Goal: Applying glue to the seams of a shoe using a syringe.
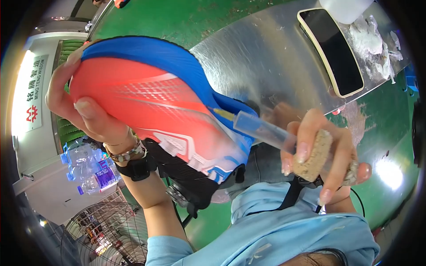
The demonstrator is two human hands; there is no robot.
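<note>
My left hand (94,116) is closed around one end of a sports shoe (146,95), holding it up and tilted in front of me. The shoe's upper is coral red, fading to white and blue, with a blue sole edge. In my right hand (339,148) is a clear syringe (262,128) with a yellowish tip. That tip points left and meets or nearly meets the shoe beside the blue edge. The same hand also grips a tan, crumbly-looking block (313,156). Another small pale lump (351,173) shows at its fingers.
A metal table (248,53) lies beyond the shoe. On it are a phone (335,53), a white container (346,9) and crumpled white scraps (370,42). To the left stand a wire fan (104,230) and several plastic bottles (91,166). The floor (213,217) is green.
</note>
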